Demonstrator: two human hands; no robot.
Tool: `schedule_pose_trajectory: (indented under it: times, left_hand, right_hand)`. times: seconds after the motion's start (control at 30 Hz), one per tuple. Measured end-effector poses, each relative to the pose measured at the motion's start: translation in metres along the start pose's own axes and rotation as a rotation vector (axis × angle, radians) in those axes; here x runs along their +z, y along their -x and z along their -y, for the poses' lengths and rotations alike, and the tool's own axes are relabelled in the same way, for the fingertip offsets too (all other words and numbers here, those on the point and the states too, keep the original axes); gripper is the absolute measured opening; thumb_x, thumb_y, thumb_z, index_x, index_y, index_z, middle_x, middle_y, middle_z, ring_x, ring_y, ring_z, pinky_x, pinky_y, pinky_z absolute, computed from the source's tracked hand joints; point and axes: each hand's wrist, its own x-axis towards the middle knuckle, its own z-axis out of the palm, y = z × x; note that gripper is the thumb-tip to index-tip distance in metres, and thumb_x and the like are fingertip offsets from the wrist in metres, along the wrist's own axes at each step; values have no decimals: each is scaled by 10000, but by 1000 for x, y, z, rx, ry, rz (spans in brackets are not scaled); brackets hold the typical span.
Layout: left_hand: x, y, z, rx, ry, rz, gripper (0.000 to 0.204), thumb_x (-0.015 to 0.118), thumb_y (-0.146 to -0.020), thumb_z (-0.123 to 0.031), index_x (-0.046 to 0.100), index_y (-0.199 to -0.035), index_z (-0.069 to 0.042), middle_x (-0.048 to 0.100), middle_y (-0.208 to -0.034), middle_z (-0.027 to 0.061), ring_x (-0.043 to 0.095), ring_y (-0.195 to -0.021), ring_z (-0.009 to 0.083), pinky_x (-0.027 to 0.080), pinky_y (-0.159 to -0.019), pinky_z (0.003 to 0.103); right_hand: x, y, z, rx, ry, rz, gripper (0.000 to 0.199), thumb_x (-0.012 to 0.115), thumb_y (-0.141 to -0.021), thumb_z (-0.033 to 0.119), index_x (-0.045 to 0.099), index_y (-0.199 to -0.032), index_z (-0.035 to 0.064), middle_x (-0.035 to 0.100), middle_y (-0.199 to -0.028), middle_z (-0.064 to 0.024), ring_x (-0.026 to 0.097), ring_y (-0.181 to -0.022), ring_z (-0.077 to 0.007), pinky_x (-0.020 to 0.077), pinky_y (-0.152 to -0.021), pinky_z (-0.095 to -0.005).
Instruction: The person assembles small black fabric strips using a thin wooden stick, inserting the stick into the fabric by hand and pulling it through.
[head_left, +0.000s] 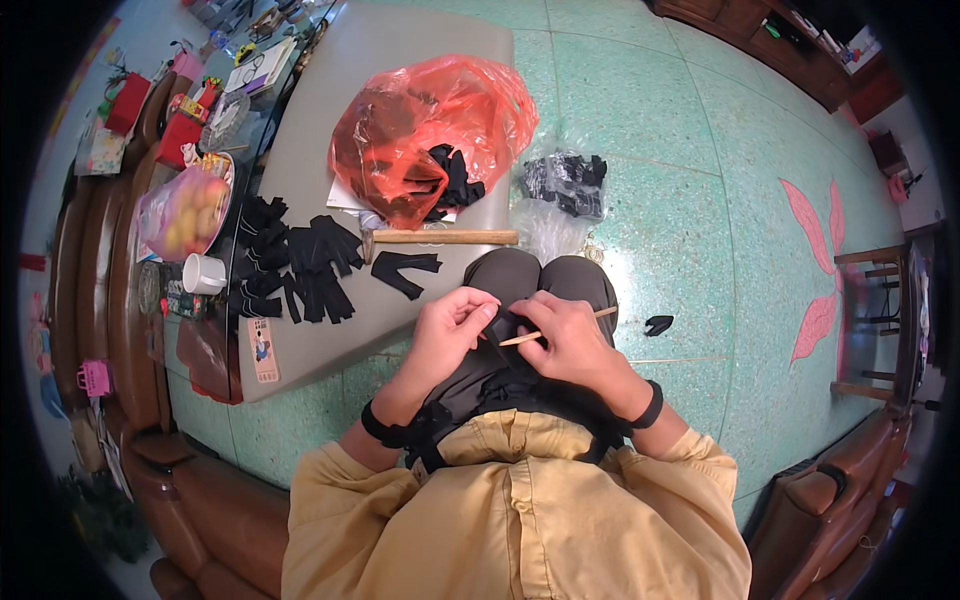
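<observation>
Above my lap, my left hand pinches the edge of a small black fabric piece between thumb and fingertips. My right hand is closed around a thin pointed wooden stick, its fingertips also at the black piece. Against my dark trousers, the outline of that piece is hard to make out. On the grey bench ahead lies one loose black fabric piece, close to a hammer with a wooden handle. Left of it are piles of similar black pieces.
A red plastic bag with black pieces sits on the grey bench. A clear bag of black pieces lies beyond my knees. One black scrap is on the floor. A white mug and fruit bag stand left.
</observation>
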Motion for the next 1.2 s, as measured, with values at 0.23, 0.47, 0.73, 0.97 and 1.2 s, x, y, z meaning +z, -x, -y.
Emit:
schedule_pose_trajectory:
  times: [0.23,0.47,0.73,0.97,1.2]
  left_hand:
    - [2,3,-5,-62,206,-9,100,545,-887,-83,555,-936,4,603,-805,30,553,-659,57,474,-522,198]
    - [11,4,-2,-27,208,-20,60,546,-878,-56,537,-907,-4,604,-815,42,567,-690,64,498,-545,200]
    - [20,7,-2,24,194,-66,52,544,-878,-50,535,-902,-5,591,-799,25,557,-703,57,501,-561,212]
    - [18,6,-2,32,197,-58,51,539,-881,-49,542,-898,-1,581,-799,27,548,-700,62,508,-581,234]
    - [16,12,-3,38,202,-104,49,528,-888,-44,541,-905,0,569,-790,21,541,-708,62,510,-575,234]
  right_hand:
    - [12,-1,1,21,-77,-111,144,599,-686,96,583,-812,30,539,-687,-99,555,-581,-293,448,-505,-379]
    - [18,-1,2,144,-250,-180,130,601,-705,90,582,-817,26,564,-713,-105,571,-613,-296,462,-540,-360]
    - [25,5,4,300,-277,-239,132,598,-705,70,594,-821,8,592,-752,-132,593,-657,-292,471,-581,-354]
    - [21,2,2,274,-275,-237,114,568,-704,58,609,-789,-7,599,-725,-141,592,-639,-299,469,-577,-351]
    - [13,12,6,416,-266,-225,135,586,-692,56,619,-803,-13,605,-723,-138,583,-593,-261,460,-535,-330]
